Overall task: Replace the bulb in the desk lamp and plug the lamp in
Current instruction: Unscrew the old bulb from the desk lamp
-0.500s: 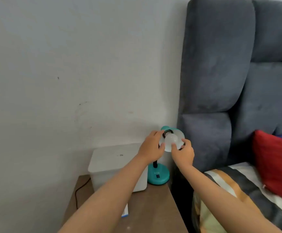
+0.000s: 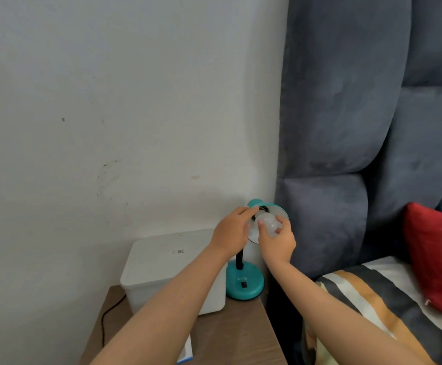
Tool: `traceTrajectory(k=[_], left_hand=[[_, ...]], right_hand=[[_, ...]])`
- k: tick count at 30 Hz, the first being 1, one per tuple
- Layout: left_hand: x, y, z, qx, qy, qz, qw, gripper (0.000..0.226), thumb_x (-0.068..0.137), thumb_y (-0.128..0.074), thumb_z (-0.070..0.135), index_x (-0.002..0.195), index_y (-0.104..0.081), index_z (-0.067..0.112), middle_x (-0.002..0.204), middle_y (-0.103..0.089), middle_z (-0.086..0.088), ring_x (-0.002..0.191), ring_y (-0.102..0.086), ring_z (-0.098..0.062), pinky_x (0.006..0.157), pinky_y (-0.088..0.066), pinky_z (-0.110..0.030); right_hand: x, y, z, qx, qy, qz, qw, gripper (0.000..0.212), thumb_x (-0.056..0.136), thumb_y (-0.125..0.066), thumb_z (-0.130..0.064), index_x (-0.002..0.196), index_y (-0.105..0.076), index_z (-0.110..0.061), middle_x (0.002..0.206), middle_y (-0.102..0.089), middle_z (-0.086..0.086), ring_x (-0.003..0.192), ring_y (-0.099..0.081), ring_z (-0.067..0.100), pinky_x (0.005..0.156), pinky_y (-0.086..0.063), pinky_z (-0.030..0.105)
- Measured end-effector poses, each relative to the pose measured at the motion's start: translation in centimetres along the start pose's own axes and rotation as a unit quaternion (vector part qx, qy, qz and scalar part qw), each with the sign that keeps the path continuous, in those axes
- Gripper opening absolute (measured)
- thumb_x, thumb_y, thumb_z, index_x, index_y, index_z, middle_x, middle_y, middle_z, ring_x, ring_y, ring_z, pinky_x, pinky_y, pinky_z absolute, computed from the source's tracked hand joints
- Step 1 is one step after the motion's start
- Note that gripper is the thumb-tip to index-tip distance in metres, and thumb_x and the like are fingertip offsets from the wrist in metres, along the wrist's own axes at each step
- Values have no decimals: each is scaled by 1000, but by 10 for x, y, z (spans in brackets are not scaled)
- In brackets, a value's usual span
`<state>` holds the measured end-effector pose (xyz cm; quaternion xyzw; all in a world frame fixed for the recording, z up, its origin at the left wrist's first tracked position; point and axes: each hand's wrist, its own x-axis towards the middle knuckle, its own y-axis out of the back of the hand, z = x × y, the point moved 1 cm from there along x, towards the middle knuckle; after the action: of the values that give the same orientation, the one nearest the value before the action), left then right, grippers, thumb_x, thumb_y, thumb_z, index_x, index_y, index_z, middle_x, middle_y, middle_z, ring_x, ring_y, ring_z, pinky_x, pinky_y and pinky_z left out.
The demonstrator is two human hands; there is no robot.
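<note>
Two hands meet at the teal desk lamp (image 2: 244, 283), lower centre of the frame on the wooden nightstand (image 2: 241, 335). Your left hand (image 2: 231, 235) steadies the shade (image 2: 280, 210), fingers curled on its rim. Your right hand (image 2: 277, 239) pinches the white bulb (image 2: 268, 223) at the socket. Twist crookedly and it may cross-thread or slip.

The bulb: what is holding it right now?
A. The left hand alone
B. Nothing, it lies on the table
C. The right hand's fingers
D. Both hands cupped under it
C: the right hand has its fingers around the bulb, while the left hand steadies the lamp shade.
</note>
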<state>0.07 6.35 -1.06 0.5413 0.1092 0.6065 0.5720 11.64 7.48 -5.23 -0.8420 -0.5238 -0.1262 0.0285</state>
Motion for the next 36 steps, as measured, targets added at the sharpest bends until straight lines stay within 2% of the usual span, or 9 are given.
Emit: traceTrajectory(k=[5,11,15,18,21,23,27,32,36], left_hand=[[7,-2,-3,-8,10,27,1000,42,91,-44,3,129,-54,18,116,-61,-8,97,-59,-26,83,-51,-36],[10,0,-5,-10,29,55,998,41,87,-45,-2,119,-61,19,97,-63,-10,81,-59,-26,71,-51,-38],[11,0,-4,-11,36,57,998,42,85,-45,-4,117,-61,19,97,-63,-9,78,-59,-24,70,-51,-37],[10,-3,-1,-12,33,57,998,43,84,-45,-5,116,-61,19,96,-63,-9,75,-58,-24,69,-51,-37],[9,-6,1,-15,29,59,998,43,84,-45,-5,115,-62,19,96,-63,-9,74,-57,-24,67,-51,-38],[10,-6,1,-14,35,65,997,43,83,-46,-5,114,-62,19,96,-63,-9,71,-55,-22,65,-49,-35],[11,-4,-1,-19,43,68,997,41,83,-48,-4,113,-63,19,98,-64,-6,70,-53,-17,66,-47,-30],[10,-2,-5,-36,55,75,995,41,81,-49,-5,110,-64,19,98,-64,-8,76,-60,-23,70,-52,-37],[11,-1,-6,-40,53,62,996,41,82,-50,-5,110,-64,20,100,-64,-7,79,-61,-23,72,-54,-39]], right_hand=[[-1,1,-1,-6,20,12,1000,49,83,-70,-24,127,-53,-12,116,-56,16,92,-47,14,80,-38,25],[0,-3,2,-10,41,14,999,46,79,-72,-17,123,-58,-13,117,-56,13,103,-58,26,81,-43,26],[-2,-3,0,-27,78,16,996,40,80,-71,-13,119,-61,-14,121,-50,11,102,-56,25,82,-44,27],[-5,-2,1,-7,30,23,999,52,80,-72,-16,128,-52,-15,126,-46,12,95,-52,19,78,-40,23],[-3,-4,1,26,-30,33,999,68,81,-72,-33,138,-42,-15,131,-48,16,115,-52,28,87,-41,29],[1,-8,1,20,-33,30,999,65,83,-69,-35,138,-43,-14,131,-51,17,120,-51,31,92,-42,32],[4,-10,0,24,-14,32,999,57,84,-69,-29,134,-49,-12,127,-54,17,116,-53,30,91,-42,31],[4,-12,-4,23,-14,28,999,56,81,-72,-22,132,-52,-12,124,-55,16,112,-55,28,87,-41,27],[-3,-12,-6,-9,51,15,999,46,76,-71,1,119,-62,-12,120,-47,9,105,-53,20,90,-43,24]])
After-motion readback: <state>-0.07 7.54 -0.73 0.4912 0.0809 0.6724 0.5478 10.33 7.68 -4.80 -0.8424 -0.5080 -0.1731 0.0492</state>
